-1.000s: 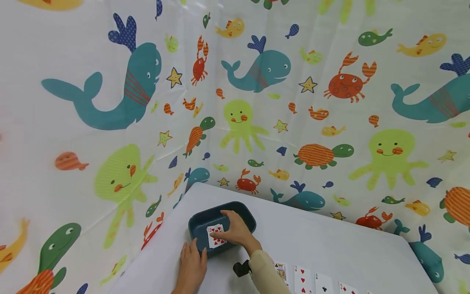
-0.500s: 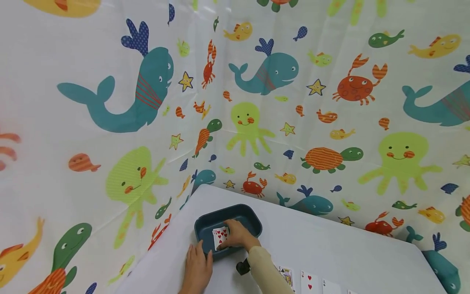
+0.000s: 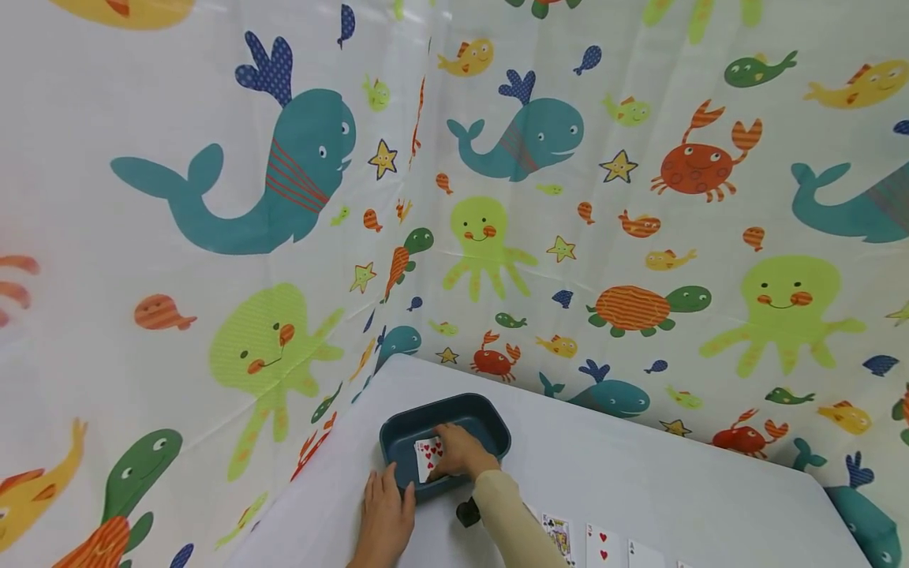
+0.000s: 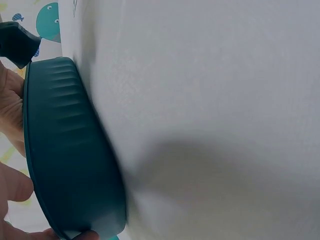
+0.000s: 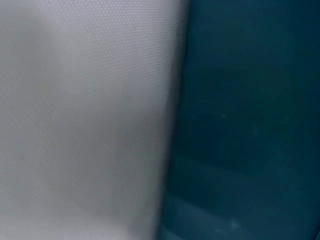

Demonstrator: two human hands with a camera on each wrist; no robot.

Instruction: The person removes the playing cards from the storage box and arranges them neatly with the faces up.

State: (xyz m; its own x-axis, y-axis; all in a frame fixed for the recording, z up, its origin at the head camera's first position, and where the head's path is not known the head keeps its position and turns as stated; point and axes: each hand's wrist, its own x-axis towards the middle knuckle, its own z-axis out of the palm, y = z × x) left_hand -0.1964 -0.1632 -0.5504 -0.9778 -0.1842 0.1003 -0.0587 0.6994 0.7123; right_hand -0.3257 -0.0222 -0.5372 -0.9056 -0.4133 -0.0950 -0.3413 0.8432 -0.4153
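A dark teal tub point(image 3: 403, 432) stands on the white table, with a small stack of playing cards point(image 3: 424, 457) inside. The top card shows red hearts. My right hand point(image 3: 460, 455) reaches over the near rim and holds the stack by its edges, fingers at the far side and thumb at the near side. At the tub's near left corner rests my left hand point(image 3: 387, 509), fingers extended along the rim. The left wrist view shows the tub's outer wall point(image 4: 70, 145), with fingertips at its rim. In the right wrist view the tub's wall point(image 5: 240, 125) fills one side; no hand shows.
To the right of my right sleeve, playing cards lie face up in a row, including a face card point(image 3: 557, 536) and a hearts card point(image 3: 602, 546). A black wrist camera point(image 3: 469, 513) sits at my right wrist. A sea-animal curtain point(image 3: 511, 260) hangs behind the table.
My right hand has lowered onto the card stack; the thumb has come down to its near edge. My left hand stays at the tub's corner. The whole view has shifted slightly.
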